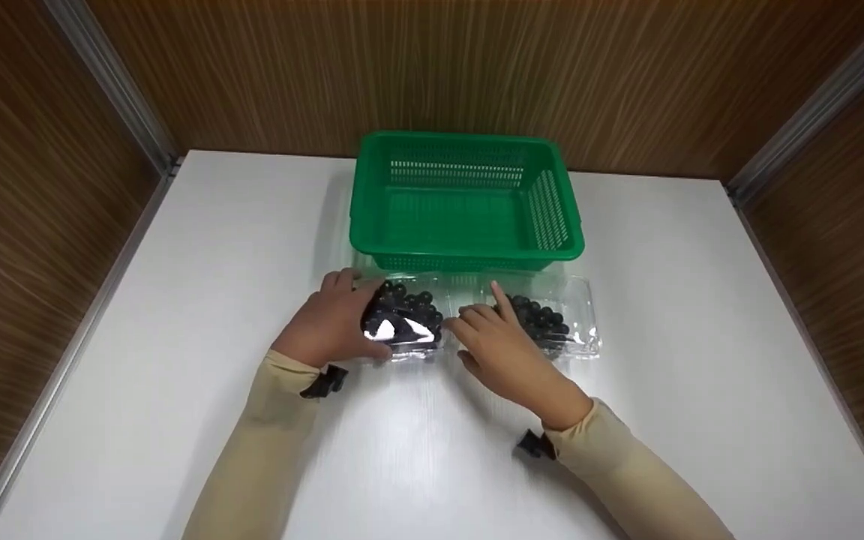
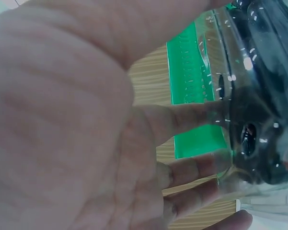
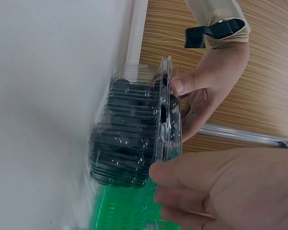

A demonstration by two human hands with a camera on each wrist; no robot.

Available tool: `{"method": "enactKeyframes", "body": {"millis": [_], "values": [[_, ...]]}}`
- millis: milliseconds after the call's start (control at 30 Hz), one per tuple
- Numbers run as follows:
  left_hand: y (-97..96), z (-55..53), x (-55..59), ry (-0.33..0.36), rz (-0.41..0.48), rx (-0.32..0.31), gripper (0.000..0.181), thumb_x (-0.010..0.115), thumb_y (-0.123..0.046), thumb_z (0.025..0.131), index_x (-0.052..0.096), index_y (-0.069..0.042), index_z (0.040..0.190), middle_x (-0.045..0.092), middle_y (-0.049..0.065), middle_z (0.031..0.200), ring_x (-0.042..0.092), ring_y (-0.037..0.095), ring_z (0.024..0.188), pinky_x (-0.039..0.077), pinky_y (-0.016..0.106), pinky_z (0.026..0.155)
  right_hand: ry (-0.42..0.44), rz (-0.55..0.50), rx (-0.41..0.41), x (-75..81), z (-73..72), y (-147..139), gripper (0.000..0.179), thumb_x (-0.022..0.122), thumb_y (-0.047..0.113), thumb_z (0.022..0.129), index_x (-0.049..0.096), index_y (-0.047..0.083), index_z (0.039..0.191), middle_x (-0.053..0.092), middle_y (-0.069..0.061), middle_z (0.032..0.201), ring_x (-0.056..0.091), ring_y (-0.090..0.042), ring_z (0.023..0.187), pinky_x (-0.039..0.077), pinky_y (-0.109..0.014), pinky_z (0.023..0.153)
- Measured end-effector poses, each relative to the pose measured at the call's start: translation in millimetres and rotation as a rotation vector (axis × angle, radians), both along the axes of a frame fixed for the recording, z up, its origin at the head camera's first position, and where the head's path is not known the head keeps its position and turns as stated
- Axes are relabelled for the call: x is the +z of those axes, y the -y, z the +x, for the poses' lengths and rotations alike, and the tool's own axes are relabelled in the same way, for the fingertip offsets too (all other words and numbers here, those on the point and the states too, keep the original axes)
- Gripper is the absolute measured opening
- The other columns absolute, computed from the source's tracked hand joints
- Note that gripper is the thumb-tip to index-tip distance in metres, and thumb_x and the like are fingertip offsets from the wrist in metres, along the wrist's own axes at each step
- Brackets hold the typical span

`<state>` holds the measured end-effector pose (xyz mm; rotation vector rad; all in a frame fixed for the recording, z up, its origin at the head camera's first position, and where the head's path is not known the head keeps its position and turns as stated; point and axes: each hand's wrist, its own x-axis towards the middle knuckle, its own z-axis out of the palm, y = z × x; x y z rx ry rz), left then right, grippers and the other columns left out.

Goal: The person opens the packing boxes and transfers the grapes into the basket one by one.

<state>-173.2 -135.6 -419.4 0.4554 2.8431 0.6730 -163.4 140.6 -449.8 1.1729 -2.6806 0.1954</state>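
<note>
Two clear plastic boxes of dark grapes sit side by side in the head view. My left hand (image 1: 333,319) grips the left grape box (image 1: 403,319), thumb at its near edge and fingers on the far side. In the left wrist view, those fingers (image 2: 191,117) reach along the clear wall. My right hand (image 1: 505,352) is by the gap between the boxes, its index finger stretched over the edge of the right grape box (image 1: 583,311). In the right wrist view, the right fingertips (image 3: 164,173) are right at a box's rim.
A green plastic basket (image 1: 462,256) with slotted sides stands just behind the boxes, nothing in it. Both rest on a white table (image 1: 252,225). Wood-grain panels (image 1: 432,67) rise at the back and on both sides.
</note>
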Motion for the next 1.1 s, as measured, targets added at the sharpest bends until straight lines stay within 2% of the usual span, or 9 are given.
{"method": "enactKeyframes", "body": {"millis": [167,333,667,867,1100], "values": [[0.0,1.3,-1.6,0.006,-0.001,-0.004,0.106,0.095,-0.042,0.070,0.042,-0.015,0.159,0.036,0.022,0.157,0.032,0.040,0.144,0.042,0.058,0.110,-0.057,0.028,0.019,-3.0,0.0,-0.5,0.046,0.082,0.005,0.084,0.067,0.010,0.127,0.069,-0.005,0.105,0.065,-0.027,0.106,0.014,-0.059,0.125],[1.1,4.2,-4.9,0.010,0.000,-0.009,0.105,0.096,-0.042,0.069,0.044,-0.015,0.158,0.038,0.022,0.156,0.034,0.040,0.143,0.043,0.058,0.108,-0.068,0.036,0.044,-5.7,1.4,0.9,0.048,0.083,0.009,0.083,0.065,0.009,0.128,0.069,-0.005,0.103,0.064,-0.027,0.103,0.017,-0.061,0.124],[-2.1,-0.1,0.5,-0.005,-0.015,-0.034,0.106,0.096,-0.039,0.070,0.043,-0.014,0.158,0.037,0.023,0.156,0.033,0.040,0.143,0.042,0.058,0.110,-0.114,0.028,0.069,-3.4,-0.4,-0.5,0.053,0.085,0.014,0.083,0.064,0.009,0.132,0.065,-0.004,0.096,0.063,-0.027,0.096,0.017,-0.059,0.125],[-2.1,-0.4,1.3,-0.006,-0.016,-0.047,0.109,0.096,-0.040,0.070,0.040,-0.013,0.160,0.033,0.022,0.160,0.029,0.041,0.147,0.038,0.060,0.113,-0.113,0.029,0.112,0.5,-1.3,-2.5,0.051,0.087,0.021,0.084,0.068,0.013,0.130,0.068,-0.002,0.092,0.065,-0.025,0.091,0.020,-0.056,0.125],[-1.5,0.9,-1.6,-0.008,-0.019,-0.062,0.109,0.095,-0.041,0.071,0.039,-0.012,0.160,0.031,0.023,0.162,0.026,0.041,0.150,0.035,0.061,0.115,-0.064,0.030,0.155,2.9,-1.0,-4.3,0.050,0.088,0.023,0.083,0.071,0.013,0.129,0.070,-0.002,0.091,0.067,-0.022,0.087,0.025,-0.054,0.123]]}}
